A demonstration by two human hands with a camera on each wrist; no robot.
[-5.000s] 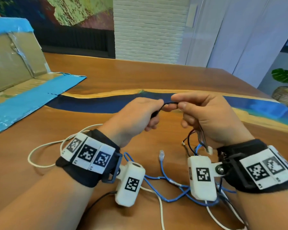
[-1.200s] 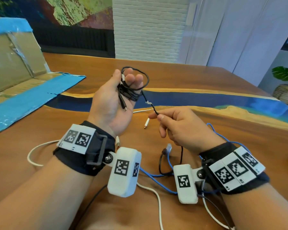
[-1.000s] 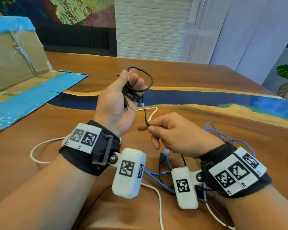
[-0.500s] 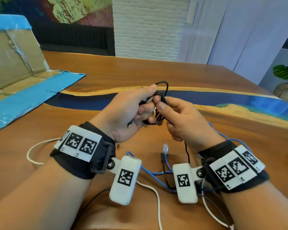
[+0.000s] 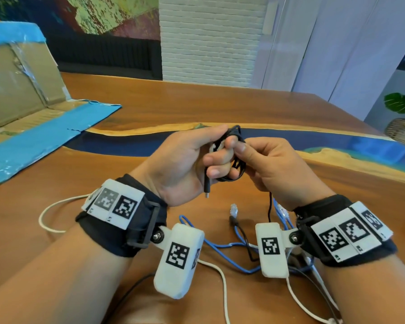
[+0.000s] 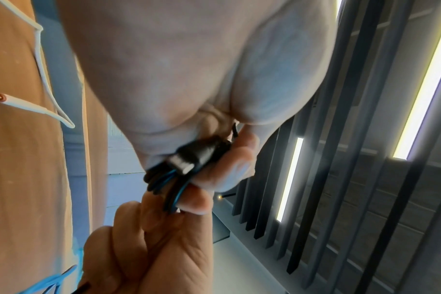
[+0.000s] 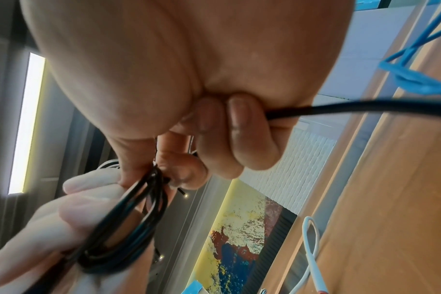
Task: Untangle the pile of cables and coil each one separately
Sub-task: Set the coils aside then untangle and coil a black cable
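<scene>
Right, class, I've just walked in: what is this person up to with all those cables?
A person is coiling a thin black cable. The left hand grips the bundled loops, one plug hanging below, while the right hand pinches the coil beside it. A blue cable and a white cable lie loose on the wooden table.
</scene>
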